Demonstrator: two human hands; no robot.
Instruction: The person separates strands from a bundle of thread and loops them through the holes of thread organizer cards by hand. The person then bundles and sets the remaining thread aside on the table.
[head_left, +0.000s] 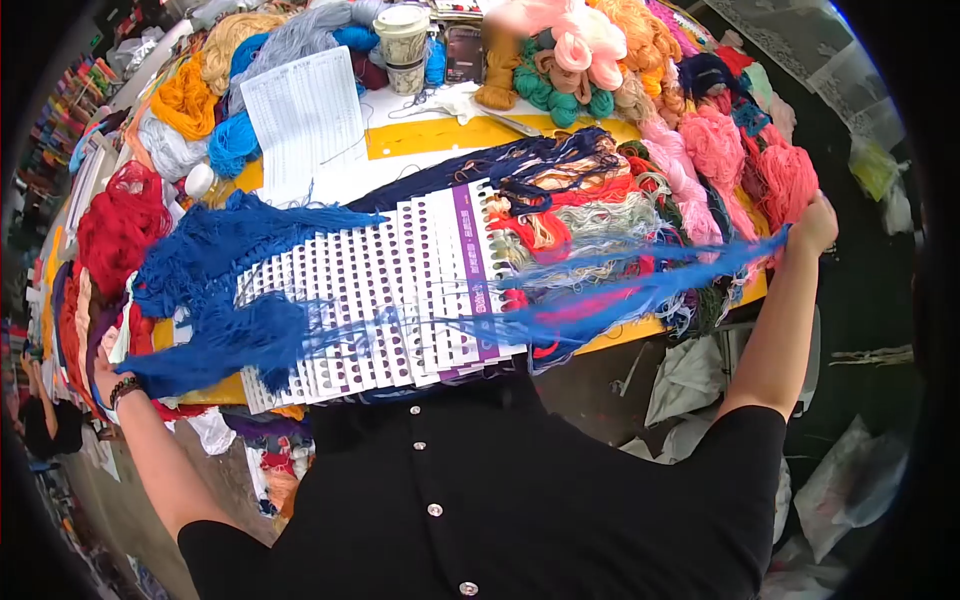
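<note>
Black buttoned shirt fills the near foreground, and out to the left goes the left hand, beaded bracelet at the wrist, seemingly grasping one end of the blue strands, though blur hides the fingers. Just beyond it sits a red yarn bundle, then a loose blue thread heap spilling onto overlapping punched cards. Across those cards sweep the strands, blurred; whether they touch, I can't tell! Past the purple-striped edge they cross mixed-colour skeins, and over on the far right, beside the pink skeins, the right hand is closed around their other end. So the step in hand looks like drawing the blue length out between both hands, arms spread wide; the next move calls for firm, even tension, strands kept together and clear of the card edges.
</note>
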